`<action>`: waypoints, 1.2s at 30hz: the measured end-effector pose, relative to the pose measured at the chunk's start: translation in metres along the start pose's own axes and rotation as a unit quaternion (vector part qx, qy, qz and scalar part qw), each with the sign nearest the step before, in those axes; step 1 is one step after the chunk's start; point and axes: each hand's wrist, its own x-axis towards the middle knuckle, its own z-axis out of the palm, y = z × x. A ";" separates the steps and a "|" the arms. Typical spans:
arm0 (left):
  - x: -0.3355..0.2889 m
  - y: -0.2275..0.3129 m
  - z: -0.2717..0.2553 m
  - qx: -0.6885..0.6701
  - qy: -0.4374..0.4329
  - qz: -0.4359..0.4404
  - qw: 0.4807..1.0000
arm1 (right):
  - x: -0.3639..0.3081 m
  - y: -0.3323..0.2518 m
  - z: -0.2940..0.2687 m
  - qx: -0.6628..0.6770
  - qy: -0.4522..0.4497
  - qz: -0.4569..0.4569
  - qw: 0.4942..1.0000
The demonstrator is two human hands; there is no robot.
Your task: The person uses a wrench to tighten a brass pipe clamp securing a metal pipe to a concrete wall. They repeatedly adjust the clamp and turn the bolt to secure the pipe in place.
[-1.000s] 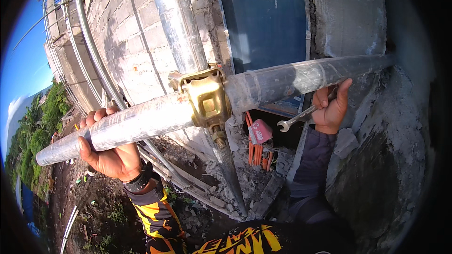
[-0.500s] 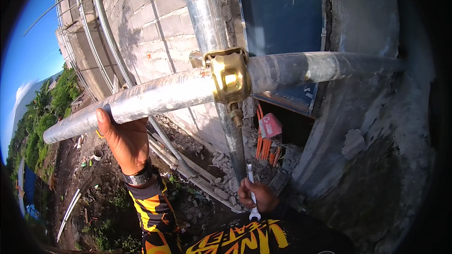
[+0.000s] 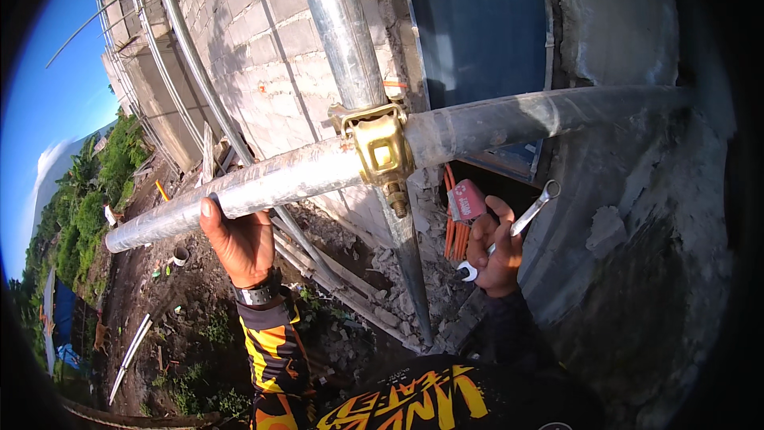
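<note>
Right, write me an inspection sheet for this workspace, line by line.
Surface: uneven dirt ground.
Things: cross pipe and upright pipe, gold clamp at their crossing; wrench.
Clutter: rubble, pale rods, pink packet.
Hands: left hand touches the cross pipe from below, grip partly hidden; right hand grips the wrench, apart from the clamp.
Cables: none certain; orange tubes below the blue panel may be conduit.
Surroundings: block wall, greenery.

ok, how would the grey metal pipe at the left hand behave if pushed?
The round grey metal pipe is probably stiff, given its thick section. It likely won't roll freely, since a gold-coloured metal coupler spans it. If that coupler is loose (can't tell), the round pipe might twist.
</note>
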 end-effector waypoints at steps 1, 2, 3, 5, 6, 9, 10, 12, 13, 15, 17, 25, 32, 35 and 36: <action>0.000 -0.001 -0.001 0.006 0.005 0.005 1.000 | 0.016 -0.012 0.000 -0.007 -0.002 -0.034 0.999; 0.000 -0.001 -0.001 0.012 0.007 0.006 1.000 | 0.027 -0.022 0.002 -0.012 0.013 -0.060 0.998; 0.000 -0.001 0.000 0.015 0.009 0.010 1.000 | 0.032 -0.031 0.005 -0.073 0.007 -0.075 0.994; 0.003 -0.001 0.003 0.016 -0.009 0.018 1.000 | 0.031 -0.038 0.016 -0.065 -0.143 -0.005 0.988; 0.004 -0.002 0.005 0.025 0.004 0.023 0.999 | 0.027 -0.039 0.022 -0.053 -0.206 0.030 0.977; 0.007 -0.003 0.007 0.021 -0.004 0.034 0.999 | 0.012 -0.028 0.040 -0.180 -0.242 0.041 0.953; 0.007 -0.003 0.006 0.020 -0.007 0.036 0.999 | 0.011 -0.023 0.044 -0.171 -0.241 0.011 0.955; 0.006 -0.002 0.002 0.015 -0.010 0.042 0.999 | 0.016 -0.014 0.048 -0.096 -0.214 -0.041 0.971; 0.006 -0.002 0.000 0.009 -0.012 0.044 0.999 | 0.022 -0.010 0.048 -0.056 -0.206 -0.063 0.975; 0.007 -0.001 -0.004 -0.020 -0.004 0.042 0.999 | 0.033 -0.004 0.048 -0.035 -0.152 -0.104 0.982; 0.008 -0.001 -0.008 0.018 -0.007 0.041 0.999 | 0.036 0.000 0.052 -0.015 -0.070 -0.111 0.991; 0.004 -0.001 -0.008 0.065 0.037 0.073 0.995 | 0.031 -0.016 0.116 -0.317 -0.201 -0.248 0.893; 0.004 0.000 -0.005 0.069 0.040 0.051 0.995 | 0.036 -0.038 0.143 -0.497 -0.157 -0.330 0.787; 0.004 -0.004 -0.001 0.062 0.020 0.045 0.997 | 0.028 -0.045 0.149 -0.586 -0.113 -0.328 0.732; 0.004 -0.006 0.000 0.066 0.008 0.045 0.997 | 0.027 -0.047 0.151 -0.613 -0.104 -0.325 0.712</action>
